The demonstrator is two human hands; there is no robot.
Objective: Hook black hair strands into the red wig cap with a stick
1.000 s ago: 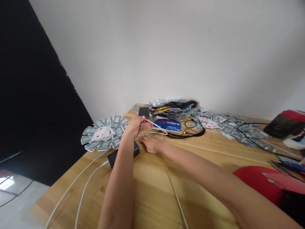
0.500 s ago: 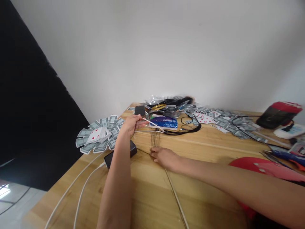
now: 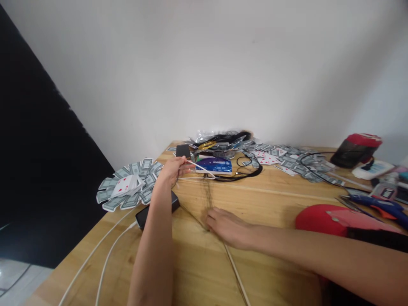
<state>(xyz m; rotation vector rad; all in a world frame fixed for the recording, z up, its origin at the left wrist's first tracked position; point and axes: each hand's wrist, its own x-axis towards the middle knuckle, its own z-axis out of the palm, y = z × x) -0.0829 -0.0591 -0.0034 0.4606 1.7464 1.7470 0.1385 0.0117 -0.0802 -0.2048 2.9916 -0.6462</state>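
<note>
My left hand (image 3: pixel 174 171) is closed in a pinch on a thin white cord (image 3: pixel 200 168), which bends back in a narrow loop to the right. My right hand (image 3: pixel 228 227) is lower on the table, fingers closed around thin dark strands (image 3: pixel 208 193) that are smeared by motion. One dark strand (image 3: pixel 193 217) slants from the right hand up to a black box-shaped device (image 3: pixel 174 202). A long pale rod or cord (image 3: pixel 236 272) runs from under the right hand toward the front edge. A phone (image 3: pixel 142 217) with a white cable lies beside my left forearm.
Playing cards fan out in a ring (image 3: pixel 127 187) at left, and a card pile (image 3: pixel 293 163) lies at right. A blue tissue pack (image 3: pixel 213 165) sits at the back. To the right are a red cap (image 3: pixel 318 219), a blue glue gun (image 3: pixel 379 206) and a power strip (image 3: pixel 372 170).
My right hand has come toward me along the table, and the dark strands reach farther. My left hand keeps its pinch on the white cord. The whole view has shifted slightly.
</note>
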